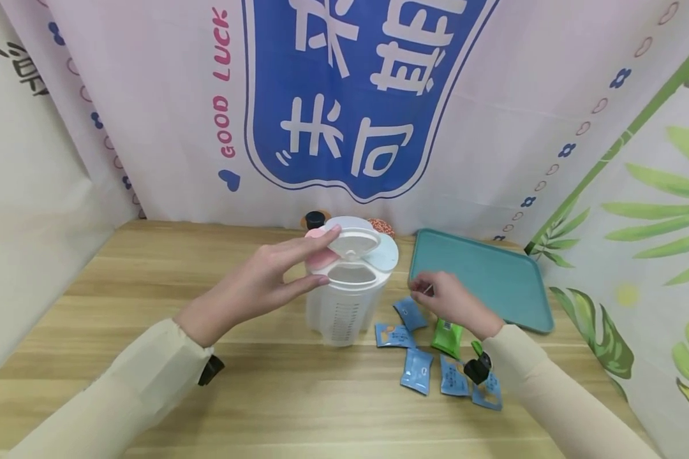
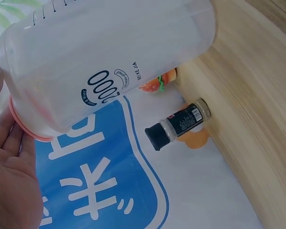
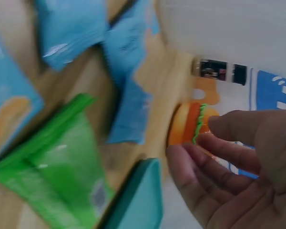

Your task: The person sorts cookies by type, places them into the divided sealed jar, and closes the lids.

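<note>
A white translucent measuring container [image 1: 344,306] marked 2000 [image 2: 109,57] stands mid-table. Its lid flap [image 1: 353,242] is lifted over a pink rim piece [image 1: 321,258]. My left hand [image 1: 264,280] reaches the lid with straight fingers, the forefinger on the flap and the thumb against the container's side; the palm [image 2: 9,181] lies beside the pink rim. My right hand [image 1: 450,303] hovers over several blue packets [image 1: 416,370] and a green packet [image 1: 448,336]. Its fingers [image 3: 238,176] are loosely curled and I see nothing in them.
A teal tray [image 1: 494,280] lies at the right, its corner [image 3: 138,200] by my right hand. A black-capped spice bottle [image 1: 314,220] and a small burger toy [image 1: 381,226] stand behind the container against the printed backdrop. The wooden table's left half is bare.
</note>
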Available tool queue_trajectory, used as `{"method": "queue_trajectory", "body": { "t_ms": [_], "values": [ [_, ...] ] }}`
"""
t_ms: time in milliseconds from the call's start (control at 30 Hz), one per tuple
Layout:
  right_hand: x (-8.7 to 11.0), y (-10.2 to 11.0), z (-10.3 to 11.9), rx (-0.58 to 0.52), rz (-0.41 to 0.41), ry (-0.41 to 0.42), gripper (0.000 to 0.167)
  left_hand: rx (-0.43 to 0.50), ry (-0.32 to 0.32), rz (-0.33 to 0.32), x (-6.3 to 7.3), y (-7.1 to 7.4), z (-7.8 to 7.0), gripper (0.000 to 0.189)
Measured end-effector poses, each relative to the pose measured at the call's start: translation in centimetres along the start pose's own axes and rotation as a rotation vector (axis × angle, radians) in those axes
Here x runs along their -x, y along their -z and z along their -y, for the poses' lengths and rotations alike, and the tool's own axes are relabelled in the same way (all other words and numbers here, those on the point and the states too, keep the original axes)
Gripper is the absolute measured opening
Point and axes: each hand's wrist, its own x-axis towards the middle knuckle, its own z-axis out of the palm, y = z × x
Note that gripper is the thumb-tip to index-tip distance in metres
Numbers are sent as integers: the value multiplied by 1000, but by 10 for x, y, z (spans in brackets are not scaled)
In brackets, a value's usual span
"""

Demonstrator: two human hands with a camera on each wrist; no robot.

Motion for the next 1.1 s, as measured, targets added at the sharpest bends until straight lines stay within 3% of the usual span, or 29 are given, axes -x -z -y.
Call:
{"method": "queue_trajectory", "body": {
  "t_ms": [400, 600, 733, 1100],
  "values": [
    [1, -23, -14, 69, 66, -43, 33, 19, 7, 2, -1, -1, -2, 78],
    [-7, -32, -16, 85, 64, -63, 26, 17, -4, -12, -1, -2, -1, 77],
    [-10, -35, -17, 71, 69, -65, 21, 15, -5, -10, -1, -1, -1, 76],
    [-11, -32, -16, -20, 110, -87, 38, 25, 18, 5, 0, 0, -2, 78]
  ]
}}
